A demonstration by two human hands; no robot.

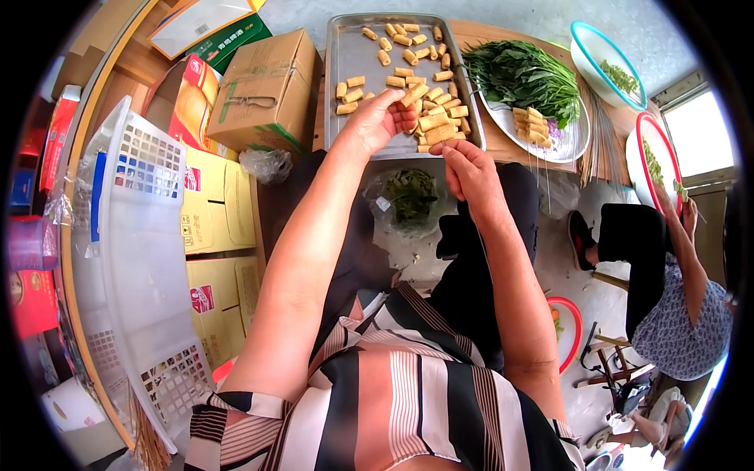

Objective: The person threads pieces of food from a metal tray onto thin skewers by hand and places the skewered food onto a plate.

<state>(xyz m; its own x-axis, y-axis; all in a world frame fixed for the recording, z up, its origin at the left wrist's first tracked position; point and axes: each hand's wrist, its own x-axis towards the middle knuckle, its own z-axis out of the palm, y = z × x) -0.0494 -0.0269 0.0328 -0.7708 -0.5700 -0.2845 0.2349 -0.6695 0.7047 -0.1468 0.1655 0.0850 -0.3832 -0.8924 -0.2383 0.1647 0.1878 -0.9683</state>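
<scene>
The left hand (378, 122), fingers curled, holds a tan roll (414, 95) over the metal tray (353, 56) of loose rolls (437, 120). The right hand (473, 174) pinches closed, contents unclear. Right, a plate (580, 144) bears greens (526, 74) and skewered rolls (532, 126).

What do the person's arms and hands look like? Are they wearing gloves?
No gloves: the left hand and right hand are bare, and so are the forearms. Higher up are short, loose sleeves with black and cream stripes and thin dark lines. No watch or bracelet shows.
</scene>
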